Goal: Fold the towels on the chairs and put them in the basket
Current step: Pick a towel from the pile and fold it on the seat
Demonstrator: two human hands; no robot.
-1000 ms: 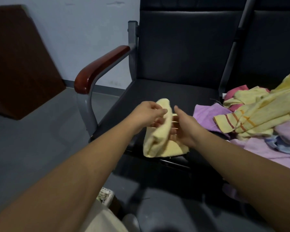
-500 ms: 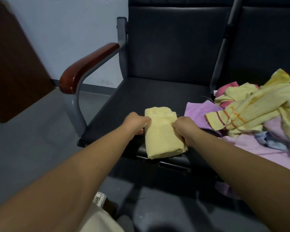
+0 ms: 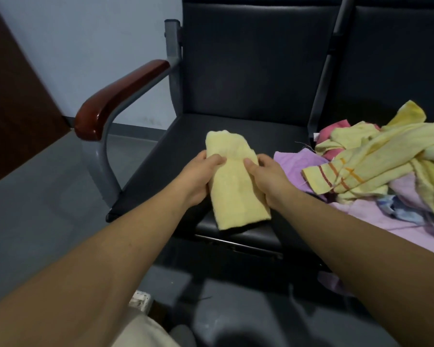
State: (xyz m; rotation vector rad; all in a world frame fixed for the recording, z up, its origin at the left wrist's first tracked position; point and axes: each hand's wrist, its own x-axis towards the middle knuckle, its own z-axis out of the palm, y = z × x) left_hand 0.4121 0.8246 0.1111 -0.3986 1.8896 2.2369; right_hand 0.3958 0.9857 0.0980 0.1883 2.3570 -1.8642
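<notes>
Gripping a folded yellow towel (image 3: 233, 194) by both long edges, the left hand (image 3: 199, 177) and right hand (image 3: 267, 180) curl around it over the black chair seat (image 3: 183, 149) (basket trip apparently next); a heap of unfolded towels (image 3: 376, 166) lies alongside.

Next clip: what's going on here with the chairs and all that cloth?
A person is folding towels. Both hands hold a plain yellow towel, already folded into a narrow strip, over the black chair seat. The left hand grips its left edge and the right hand its right edge. A heap of unfolded towels lies on the neighbouring seat. Nothing clearly shows the basket.
</notes>
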